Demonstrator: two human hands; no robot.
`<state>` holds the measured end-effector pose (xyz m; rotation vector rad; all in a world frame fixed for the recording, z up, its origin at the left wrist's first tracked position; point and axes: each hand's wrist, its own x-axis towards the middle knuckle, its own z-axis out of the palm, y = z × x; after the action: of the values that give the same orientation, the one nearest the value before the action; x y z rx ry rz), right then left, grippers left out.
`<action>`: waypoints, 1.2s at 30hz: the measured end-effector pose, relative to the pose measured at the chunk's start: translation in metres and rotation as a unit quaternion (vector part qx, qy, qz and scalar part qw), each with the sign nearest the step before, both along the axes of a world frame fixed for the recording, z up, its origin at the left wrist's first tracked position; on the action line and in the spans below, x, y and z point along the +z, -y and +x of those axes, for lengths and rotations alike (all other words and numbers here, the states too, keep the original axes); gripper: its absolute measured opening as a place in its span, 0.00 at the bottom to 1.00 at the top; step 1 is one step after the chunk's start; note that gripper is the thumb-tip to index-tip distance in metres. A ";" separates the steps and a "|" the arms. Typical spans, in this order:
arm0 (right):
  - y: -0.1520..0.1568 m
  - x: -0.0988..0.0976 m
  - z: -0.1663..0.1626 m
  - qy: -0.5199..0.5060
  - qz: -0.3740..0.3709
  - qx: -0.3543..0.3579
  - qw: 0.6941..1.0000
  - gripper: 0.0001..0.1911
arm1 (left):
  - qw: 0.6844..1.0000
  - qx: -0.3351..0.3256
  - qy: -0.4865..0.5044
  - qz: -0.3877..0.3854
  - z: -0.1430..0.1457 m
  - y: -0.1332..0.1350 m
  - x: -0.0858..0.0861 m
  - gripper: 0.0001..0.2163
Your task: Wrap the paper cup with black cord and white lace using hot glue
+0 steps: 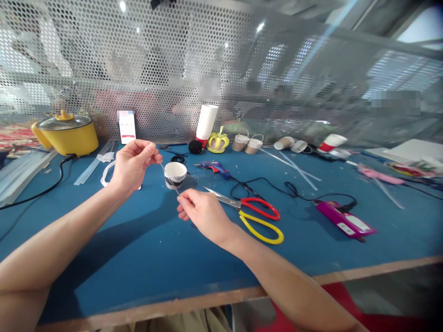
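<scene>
A thin pale strand (pixel 169 178) is stretched slantwise between my two hands, above the blue table. My left hand (pixel 134 165) pinches its upper end. At the lower end, my right hand (pixel 200 211) grips it between thumb and finger. Just behind the strand stands a small white paper cup (pixel 175 174) with a dark band round its lower part. Scissors (pixel 242 204) with one red and one yellow handle lie open to the right of my right hand. A blue glue gun (pixel 215 168) rests behind them. What the strand is made of is too fine to tell.
A yellow electric pot (pixel 71 134) and a phone (pixel 127 128) stand at the back left. Stacked paper cups (pixel 206 121), a yellow crown-shaped piece (pixel 218 141) and small baskets (pixel 240 141) line the mesh screen. A purple power strip (pixel 342 219) lies right, its cord crossing the table.
</scene>
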<state>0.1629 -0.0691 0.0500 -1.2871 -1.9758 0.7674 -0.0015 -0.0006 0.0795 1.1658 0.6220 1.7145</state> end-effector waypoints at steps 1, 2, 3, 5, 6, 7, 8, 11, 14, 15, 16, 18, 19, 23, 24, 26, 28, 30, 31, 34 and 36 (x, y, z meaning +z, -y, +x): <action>0.000 0.000 0.000 0.001 0.001 0.001 1.000 0.10 | 1.000 0.000 0.001 -0.002 0.000 0.000 0.000 0.05; -0.001 0.000 0.000 0.000 0.002 0.002 1.000 0.09 | 1.000 0.000 0.002 -0.004 0.000 0.001 0.001 0.05; -0.001 0.000 0.001 -0.001 0.004 0.001 1.000 0.09 | 1.000 0.002 0.002 -0.008 0.000 0.001 0.001 0.05; -0.002 0.000 0.001 -0.003 0.010 -0.001 1.000 0.09 | 1.000 0.011 0.000 -0.018 0.000 0.002 0.003 0.05; -0.003 0.000 0.002 -0.003 0.014 -0.002 1.000 0.09 | 1.000 0.015 -0.002 -0.024 0.000 0.002 0.004 0.06; -0.004 0.000 0.002 -0.001 0.017 -0.002 1.000 0.09 | 0.999 0.018 -0.004 -0.029 -0.001 0.003 0.004 0.06; -0.004 0.000 0.002 0.001 0.019 -0.001 1.000 0.09 | 0.999 0.020 -0.005 -0.033 -0.001 0.003 0.005 0.06; -0.005 0.000 0.002 0.005 0.021 0.004 1.000 0.09 | 0.999 0.020 -0.007 -0.037 -0.001 0.002 0.004 0.06; -0.004 -0.001 0.003 0.010 0.016 0.012 1.000 0.08 | 0.999 0.018 -0.005 -0.036 -0.002 -0.001 0.003 0.05; -0.004 -0.001 0.003 0.012 0.014 0.013 1.000 0.08 | 0.999 0.017 -0.004 -0.037 -0.002 -0.001 0.002 0.05; -0.004 -0.001 0.003 0.014 0.013 0.014 1.000 0.08 | 0.999 0.017 -0.002 -0.039 -0.002 -0.002 0.002 0.05; -0.004 -0.001 0.004 0.013 0.012 0.014 1.000 0.09 | 0.999 0.015 0.001 -0.040 -0.002 -0.002 0.001 0.05; -0.004 0.000 0.004 0.012 0.012 0.013 1.000 0.09 | 0.999 0.014 0.002 -0.040 -0.001 -0.002 0.001 0.06; -0.004 0.001 0.005 0.006 0.012 0.007 1.000 0.09 | 0.999 0.015 -0.001 -0.033 0.000 -0.002 0.000 0.05; -0.004 0.002 0.005 0.004 0.010 0.005 1.000 0.09 | 0.999 0.018 -0.003 -0.032 0.000 -0.003 -0.001 0.05; -0.005 0.003 0.006 0.001 0.001 0.001 1.000 0.09 | 0.999 0.022 -0.024 -0.036 -0.002 -0.006 -0.003 0.06; -0.007 0.005 0.007 0.001 -0.016 -0.006 1.000 0.09 | 0.995 0.043 -0.082 -0.034 -0.006 -0.008 -0.002 0.05; -0.011 0.008 0.010 0.009 -0.036 -0.012 0.999 0.09 | 0.977 0.113 -0.182 0.012 -0.009 -0.005 0.002 0.09; -0.013 0.011 0.011 0.020 -0.040 -0.014 0.999 0.09 | 0.955 0.162 -0.243 0.059 -0.011 -0.002 0.005 0.13; -0.022 0.026 0.013 0.095 -0.009 0.014 0.995 0.10 | 0.826 0.244 -0.446 0.246 -0.009 0.016 0.014 0.16; -0.030 0.042 0.012 0.161 0.048 0.058 0.984 0.10 | 0.724 0.163 -0.587 0.324 -0.006 0.026 0.015 0.12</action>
<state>0.1752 -0.0390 0.0916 -1.3134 -2.3316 0.5339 -0.0072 -0.0265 0.0946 2.8614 1.0254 1.2755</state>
